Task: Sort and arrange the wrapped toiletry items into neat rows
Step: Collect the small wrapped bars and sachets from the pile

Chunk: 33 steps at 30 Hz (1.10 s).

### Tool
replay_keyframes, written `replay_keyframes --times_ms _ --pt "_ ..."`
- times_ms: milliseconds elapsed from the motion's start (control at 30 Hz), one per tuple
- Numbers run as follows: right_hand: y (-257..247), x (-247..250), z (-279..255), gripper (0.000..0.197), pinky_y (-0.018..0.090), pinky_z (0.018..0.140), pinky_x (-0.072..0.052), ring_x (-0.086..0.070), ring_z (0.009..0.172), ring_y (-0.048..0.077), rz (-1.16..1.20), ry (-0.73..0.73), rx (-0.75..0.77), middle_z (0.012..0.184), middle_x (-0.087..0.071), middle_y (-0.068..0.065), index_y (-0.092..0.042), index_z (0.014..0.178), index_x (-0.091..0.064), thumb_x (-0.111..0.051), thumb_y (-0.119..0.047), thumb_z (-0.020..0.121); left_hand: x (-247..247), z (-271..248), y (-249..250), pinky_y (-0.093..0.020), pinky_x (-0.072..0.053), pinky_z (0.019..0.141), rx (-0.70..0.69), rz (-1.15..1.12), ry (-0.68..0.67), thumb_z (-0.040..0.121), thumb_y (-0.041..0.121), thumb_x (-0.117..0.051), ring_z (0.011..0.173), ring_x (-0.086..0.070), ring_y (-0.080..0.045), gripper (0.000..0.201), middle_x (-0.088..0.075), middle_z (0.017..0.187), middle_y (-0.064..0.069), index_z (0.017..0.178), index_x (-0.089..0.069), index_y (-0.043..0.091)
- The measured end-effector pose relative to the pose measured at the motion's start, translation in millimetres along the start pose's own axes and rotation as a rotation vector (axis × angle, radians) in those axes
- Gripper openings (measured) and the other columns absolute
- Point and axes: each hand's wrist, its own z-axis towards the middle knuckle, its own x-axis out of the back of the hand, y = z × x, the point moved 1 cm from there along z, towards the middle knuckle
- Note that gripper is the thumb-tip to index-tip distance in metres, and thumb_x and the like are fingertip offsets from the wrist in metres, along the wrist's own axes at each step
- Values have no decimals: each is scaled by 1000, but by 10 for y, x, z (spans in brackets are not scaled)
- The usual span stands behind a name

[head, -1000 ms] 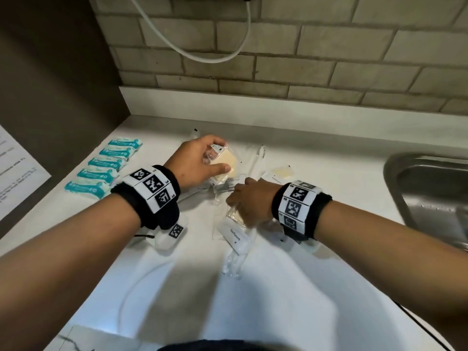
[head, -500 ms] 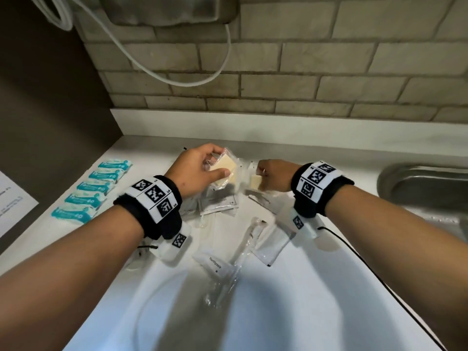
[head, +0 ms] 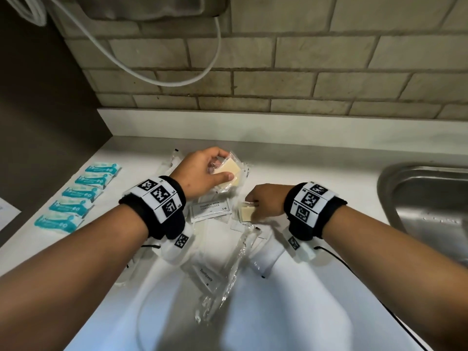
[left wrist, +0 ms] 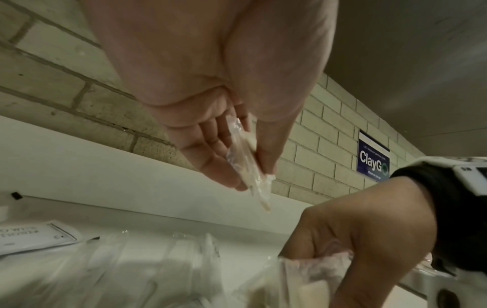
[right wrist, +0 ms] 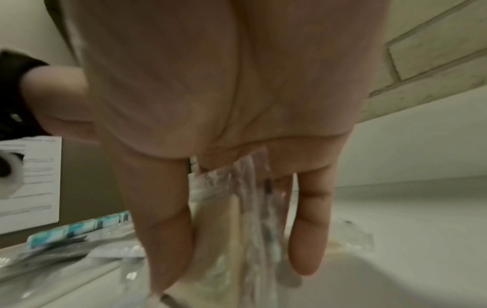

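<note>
Left hand (head: pixel 200 171) holds a pale yellow square soap bar in clear plastic wrap (head: pixel 228 172), pinched between thumb and fingers, lifted above the white countertop (head: pixel 316 173) toward its back edge. Right hand (head: pixel 266 201) is down on the pile at counter centre, fingers curled around a smaller cream soap piece in clear wrap (head: pixel 247 211); wrist view is blurred, but crinkled wrap sits between thumb and fingers. Directly below the left hand lies a flat white sachet printed "SHAMPOO WITH CONDITIONER" (head: pixel 210 209), touching other clear packets. A clear-wrapped white tube labelled "Toothpaste" (head: pixel 206 274) lies nearer the front edge, with a long clear-wrapped item (head: pixel 228 272) just beside it. Along the left edge, 5 teal-and-white wrapped packets (head: pixel 78 193) sit in 1 neat row, well apart from the pile. Stainless steel sink (head: pixel 425 198) at the right edge.
</note>
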Motion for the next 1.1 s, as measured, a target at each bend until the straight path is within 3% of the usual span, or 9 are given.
replay_keyframes --times_ms 133,233,333,433,500,667,900,1000,1100 --pt "167 135 92 48 29 76 -46 -54 91 19 20 56 -60 101 -58 -1 -16 113 -53 -78 -17 72 -15 31 -14 -21 -44 88 4 -2 4 80 26 -77 106 -58 -10 44 -64 113 4 120 -60 25" --pt "229 164 170 62 32 86 -50 -54 104 23 -116 42 -124 125 -54 6 -14 129 -48 -75 -14 73 -10 30 6 -15 -43 82 6 0 4 81 24 -77 104 -57 -8 43 -62 108 8 120 -59 24" --pt "184 123 235 62 26 68 -45 -45 113 32 -203 -15 -139 143 -37 12 -14 131 -49 -75 -23 76 -12 24 -8 -7 -40 74 0 -3 -5 81 21 -77 101 -58 -8 42 -61 104 10 120 -59 23" --pt "134 157 192 49 35 80 -51 -43 107 28 -311 27 -172 126 -38 8 -18 116 -59 -75 -32 72 2 -6 -24 -19 -46 82 13 16 -1 80 22 -77 101 -60 -11 42 -63 105 8 118 -60 21" --pt "109 199 112 41 34 76 -49 -43 101 25 -286 91 -129 106 -38 3 -20 103 -59 -77 -28 68 22 -20 -62 -28 -51 86 25 29 18 79 23 -78 97 -64 -15 36 -66 103 7 112 -63 21" --pt "-77 147 -107 38 25 56 -36 -51 74 17 -70 182 71 73 -52 -12 -27 69 -42 -77 -12 66 102 -85 -207 -8 -41 70 21 63 82 79 23 -78 84 -61 -3 25 -67 97 8 102 -68 21" --pt "-729 309 -220 28 39 68 -49 -56 73 21 110 358 302 79 -61 -2 -20 76 -51 -78 -16 66 158 -344 -327 -21 -48 85 71 -284 -43 92 10 -62 87 -63 -3 22 -68 101 1 113 -61 16" --pt "-965 353 -142 31 32 67 -42 -52 79 18 97 406 330 91 -55 -2 -19 83 -57 -81 -15 64 286 -490 -392 -19 -46 89 137 -429 -43 98 6 -50 98 -62 -13 22 -67 108 -6 116 -61 6" --pt "-1206 367 -12 49 29 69 -42 -51 82 18 133 423 326 100 -48 0 -16 98 -58 -88 -18 59 505 -647 -481 -30 -44 94 259 -514 -54 99 36 -47 104 -60 -12 31 -66 119 0 120 -64 21"
